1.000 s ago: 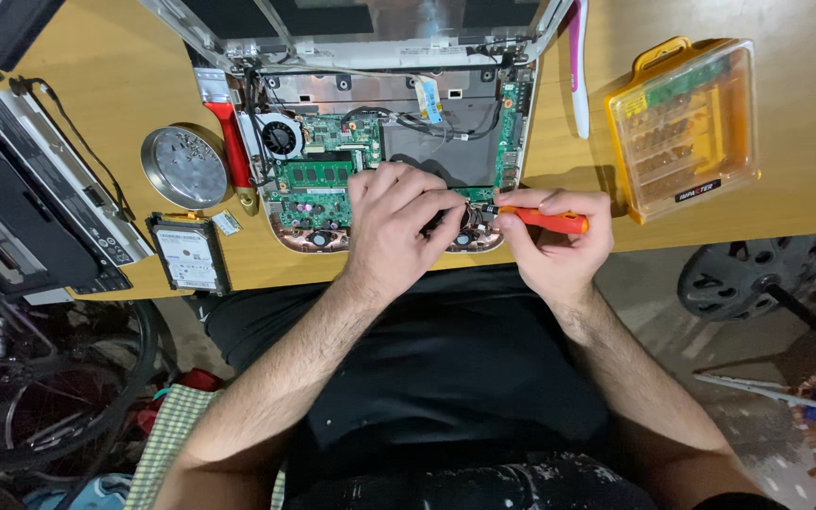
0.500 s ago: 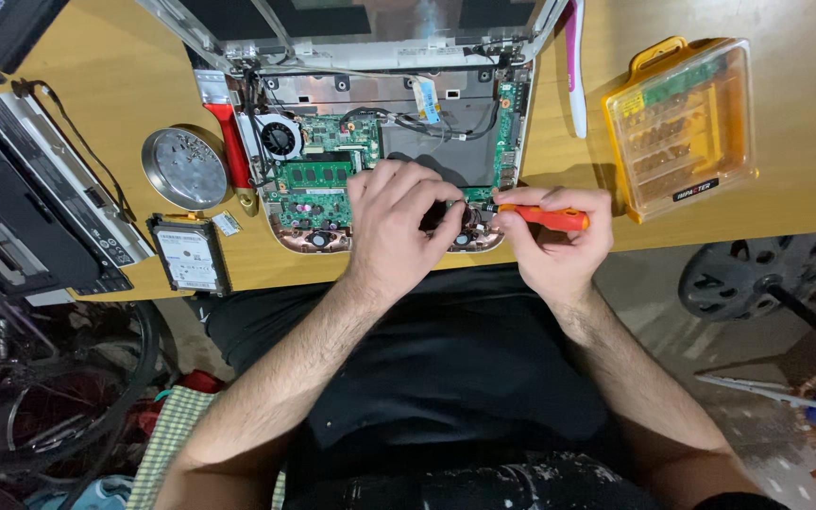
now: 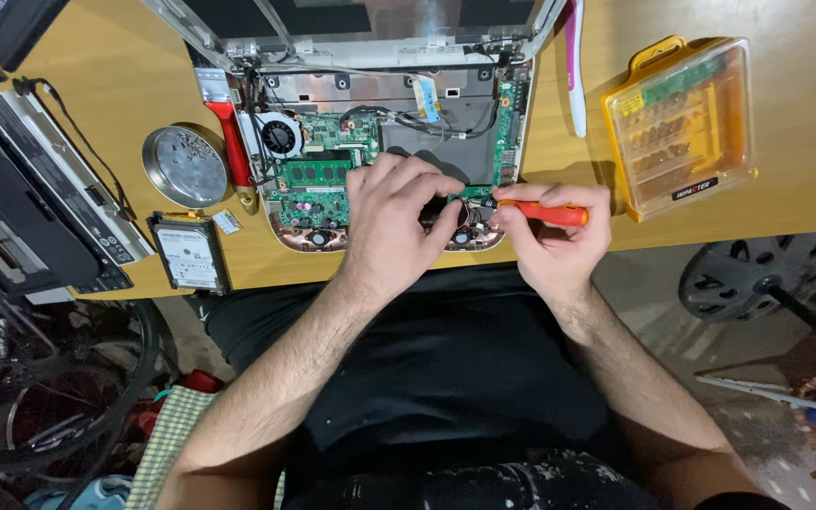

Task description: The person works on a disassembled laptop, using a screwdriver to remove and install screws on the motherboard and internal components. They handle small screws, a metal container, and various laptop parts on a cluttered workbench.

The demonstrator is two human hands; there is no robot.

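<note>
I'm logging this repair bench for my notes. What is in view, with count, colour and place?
opened laptop: one, silver shell, green boards, at the desk's near edge, centre
wooden desk: one, tan, across the top
cooling fan: one, black and white, laptop's left part
round tin: one, silver, left of the laptop
hard drive: one, black with white label, below the tin
bit case: one, yellow and clear, right of the laptop
pink and white tool: one, between laptop and case
screwdriver: one, orange handle, in the right hand
left hand: one, resting on the laptop's innards
right hand: one, gripping the screwdriver
</note>
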